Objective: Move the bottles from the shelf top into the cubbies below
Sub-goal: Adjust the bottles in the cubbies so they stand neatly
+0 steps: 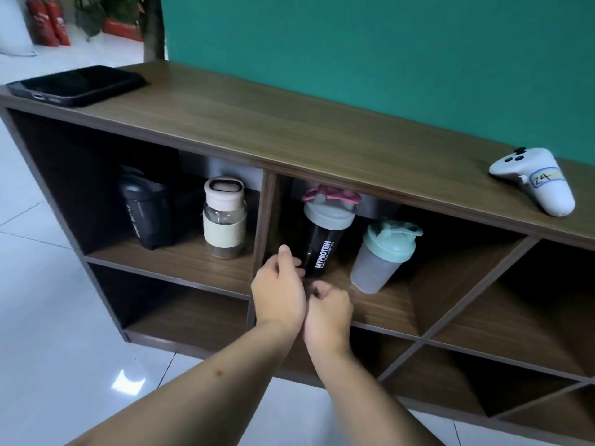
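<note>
The wooden shelf top [289,130] carries no bottles. In the upper left cubby stand a dark shaker bottle [146,214] and a clear glass bottle [224,220] with a pale pink lid. The middle cubby holds a black MYPROTEIN shaker [323,246] with a grey lid and a frosted shaker [380,259] with a mint lid, both upright. My left hand [278,284] is at the black shaker's lower left, thumb raised, curled fingertips touching its base. My right hand [328,312] is loosely fisted just below the bottle's base, holding nothing.
A black phone [77,85] lies at the shelf top's left end and a white controller [536,180] with a label at its right end. A green wall stands behind. Lower cubbies [193,313] and diagonal compartments [483,317] hold nothing. The floor is white tile.
</note>
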The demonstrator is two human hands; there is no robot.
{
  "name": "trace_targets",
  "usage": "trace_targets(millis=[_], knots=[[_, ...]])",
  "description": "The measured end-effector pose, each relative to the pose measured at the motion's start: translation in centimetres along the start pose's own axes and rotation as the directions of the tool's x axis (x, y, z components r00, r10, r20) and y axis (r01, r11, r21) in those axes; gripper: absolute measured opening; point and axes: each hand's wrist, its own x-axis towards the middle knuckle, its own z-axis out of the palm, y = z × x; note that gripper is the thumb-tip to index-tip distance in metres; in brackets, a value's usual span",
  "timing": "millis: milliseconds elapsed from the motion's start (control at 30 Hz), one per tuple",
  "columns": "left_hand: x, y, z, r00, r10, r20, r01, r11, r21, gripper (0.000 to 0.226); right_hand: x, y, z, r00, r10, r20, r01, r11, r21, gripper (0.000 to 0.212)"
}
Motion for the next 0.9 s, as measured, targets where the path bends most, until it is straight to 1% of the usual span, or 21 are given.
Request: trace_targets(millis=[67, 133, 200, 267, 333, 400, 433, 500, 600, 700, 767, 800, 900], knots=[[-0.7, 0.7, -2.3, 0.998, 0.062, -0.028, -0.059, 0.992, 0.111, 0.051, -1.5, -0.3, 0.7, 0.998, -0.039, 0.041, 0.041, 0.998, -0.041, 0.023], [-0.8, 1.5, -4.7, 0.990, 0.115, -0.078, -0.102, 0.981, 0.164, 0.056, -3.3, -1.1, 1.7, 0.992, -0.069, 0.104, 0.076, 0.995, -0.065, 0.021], [0.0, 2.1, -6.9, 0.978, 0.144, -0.148, -0.123, 0.982, 0.141, 0.060, -5.1, -2.1, 3.2, 0.977, -0.077, 0.199, 0.088, 0.995, -0.048, 0.018], [1.8, 2.4, -8.8, 0.969, 0.148, -0.200, -0.131, 0.987, 0.093, 0.058, -6.4, -3.8, 5.2, 0.944, -0.074, 0.321, 0.076, 0.997, 0.005, 0.022], [4.1, 2.5, -10.4, 0.978, 0.093, -0.185, -0.093, 0.996, 0.007, 0.056, -7.0, -5.5, 7.3, 0.913, -0.060, 0.404, 0.015, 0.993, 0.114, 0.041], [6.8, 2.4, -11.6, 0.993, -0.017, -0.118, 0.003, 0.992, -0.123, 0.051, -6.9, -6.8, 9.3, 0.899, -0.024, 0.438, -0.065, 0.981, 0.185, 0.066], [7.8, 2.6, -12.0, 0.995, -0.076, -0.070, 0.061, 0.978, -0.197, 0.048, -6.5, -7.3, 10.1, 0.899, -0.001, 0.437, -0.088, 0.979, 0.185, 0.078], [9.5, 2.9, -12.6, 0.986, -0.163, 0.037, 0.166, 0.934, -0.316, 0.054, -5.3, -7.9, 11.8, 0.910, 0.015, 0.414, -0.081, 0.986, 0.144, 0.093], [11.4, 3.1, -12.7, 0.969, -0.192, 0.153, 0.235, 0.906, -0.353, 0.056, -3.3, -9.0, 13.7, 0.940, 0.048, 0.336, -0.084, 0.992, 0.092, 0.106], [13.3, 2.5, -12.4, 0.948, -0.230, 0.221, 0.297, 0.889, -0.349, 0.064, -1.5, -9.8, 15.0, 0.958, 0.106, 0.267, -0.139, 0.984, 0.107, 0.110], [14.4, 2.3, -12.2, 0.941, -0.247, 0.231, 0.316, 0.886, -0.340, 0.060, -0.6, -9.8, 15.8, 0.965, 0.127, 0.229, -0.162, 0.977, 0.140, 0.112], [14.8, 2.2, -12.0, 0.940, -0.258, 0.225, 0.325, 0.879, -0.350, 0.057, -0.5, -9.8, 16.2, 0.967, 0.129, 0.221, -0.166, 0.974, 0.156, 0.110], [15.4, 2.4, -11.4, 0.923, -0.291, 0.251, 0.367, 0.863, -0.348, 0.062, -0.3, -9.4, 16.9, 0.976, 0.128, 0.179, -0.165, 0.964, 0.211, 0.096]])
